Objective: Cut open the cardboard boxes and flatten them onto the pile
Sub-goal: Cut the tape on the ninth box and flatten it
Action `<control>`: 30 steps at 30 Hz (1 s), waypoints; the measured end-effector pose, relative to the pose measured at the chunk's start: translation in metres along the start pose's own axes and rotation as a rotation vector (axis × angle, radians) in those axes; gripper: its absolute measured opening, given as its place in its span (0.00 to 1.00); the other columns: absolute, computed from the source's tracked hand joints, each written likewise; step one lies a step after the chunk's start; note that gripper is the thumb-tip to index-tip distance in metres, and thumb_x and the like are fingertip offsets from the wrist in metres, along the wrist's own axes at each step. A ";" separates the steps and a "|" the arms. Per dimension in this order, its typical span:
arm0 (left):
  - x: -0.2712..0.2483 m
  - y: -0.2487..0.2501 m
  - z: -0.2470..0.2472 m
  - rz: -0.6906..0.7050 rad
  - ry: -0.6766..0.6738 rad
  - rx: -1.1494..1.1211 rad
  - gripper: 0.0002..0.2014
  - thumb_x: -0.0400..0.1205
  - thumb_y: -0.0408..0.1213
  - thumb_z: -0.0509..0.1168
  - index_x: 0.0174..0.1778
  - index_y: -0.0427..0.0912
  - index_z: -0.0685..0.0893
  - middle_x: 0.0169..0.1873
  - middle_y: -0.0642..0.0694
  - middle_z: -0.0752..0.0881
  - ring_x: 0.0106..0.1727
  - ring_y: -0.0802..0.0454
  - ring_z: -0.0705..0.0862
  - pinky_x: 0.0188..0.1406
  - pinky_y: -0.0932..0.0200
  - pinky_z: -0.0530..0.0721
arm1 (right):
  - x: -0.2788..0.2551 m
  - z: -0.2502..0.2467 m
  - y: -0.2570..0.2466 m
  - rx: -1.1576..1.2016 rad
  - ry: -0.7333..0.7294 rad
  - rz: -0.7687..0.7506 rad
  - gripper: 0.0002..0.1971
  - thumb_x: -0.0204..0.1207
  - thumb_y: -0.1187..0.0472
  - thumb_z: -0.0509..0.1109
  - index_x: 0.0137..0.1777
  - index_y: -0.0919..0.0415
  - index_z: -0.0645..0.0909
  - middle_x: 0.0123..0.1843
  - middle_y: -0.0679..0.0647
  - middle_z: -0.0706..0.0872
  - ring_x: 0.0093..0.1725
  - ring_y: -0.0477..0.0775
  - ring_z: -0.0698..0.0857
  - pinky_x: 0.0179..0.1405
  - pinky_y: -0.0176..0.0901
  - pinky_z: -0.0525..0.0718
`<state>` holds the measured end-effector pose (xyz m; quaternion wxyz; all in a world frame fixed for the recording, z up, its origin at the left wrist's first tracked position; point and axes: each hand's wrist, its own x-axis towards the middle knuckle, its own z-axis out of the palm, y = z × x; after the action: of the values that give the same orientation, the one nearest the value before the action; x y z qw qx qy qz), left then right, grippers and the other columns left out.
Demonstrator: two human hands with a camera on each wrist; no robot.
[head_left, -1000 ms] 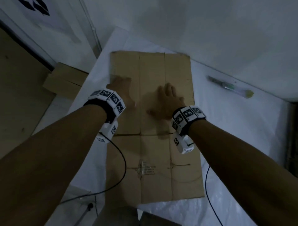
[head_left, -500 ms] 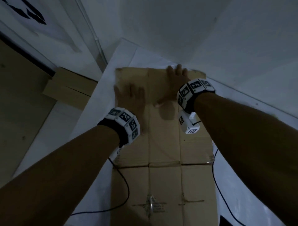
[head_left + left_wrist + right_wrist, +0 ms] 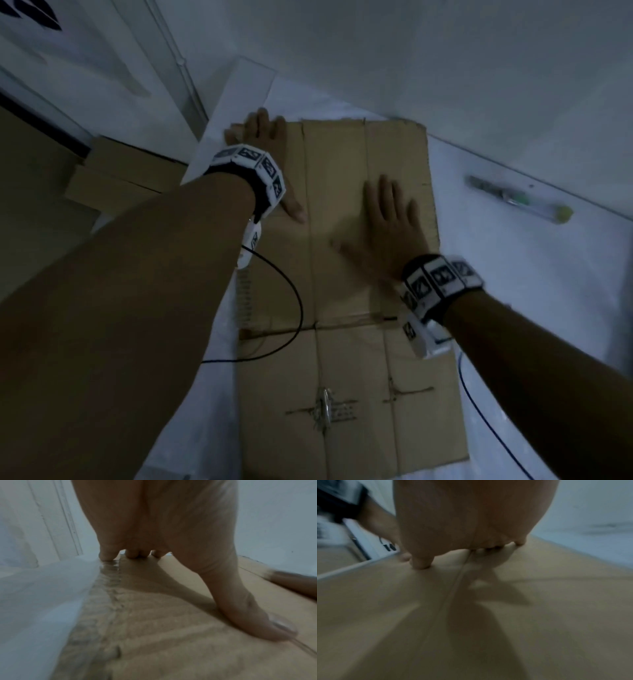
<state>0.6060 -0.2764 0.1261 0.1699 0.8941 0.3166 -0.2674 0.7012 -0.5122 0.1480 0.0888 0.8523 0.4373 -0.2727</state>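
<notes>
On one flattened cardboard sheet (image 3: 342,240), left hand (image 3: 263,144) and right hand (image 3: 387,222) press, fingers straight.

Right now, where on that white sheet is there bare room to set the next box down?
Right of the flattened cardboard, the white sheet is bare between the cardboard's edge, the cutter by the wall and the right forearm. The left strip is narrow, crossed by a black cable. Both hands, left and right, press flat on the cardboard.
</notes>
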 end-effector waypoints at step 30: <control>-0.264 0.084 0.232 -0.321 0.345 -0.291 0.71 0.55 0.83 0.63 0.85 0.45 0.39 0.85 0.42 0.38 0.85 0.39 0.38 0.83 0.39 0.40 | -0.165 0.144 0.022 0.092 0.172 -0.024 0.47 0.75 0.24 0.42 0.86 0.53 0.34 0.86 0.58 0.31 0.84 0.62 0.33 0.80 0.70 0.34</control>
<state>0.4021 -0.5739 0.1070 0.1955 0.8310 0.5136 -0.0862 0.5860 -0.6966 0.1157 0.0081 0.8704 0.4407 -0.2193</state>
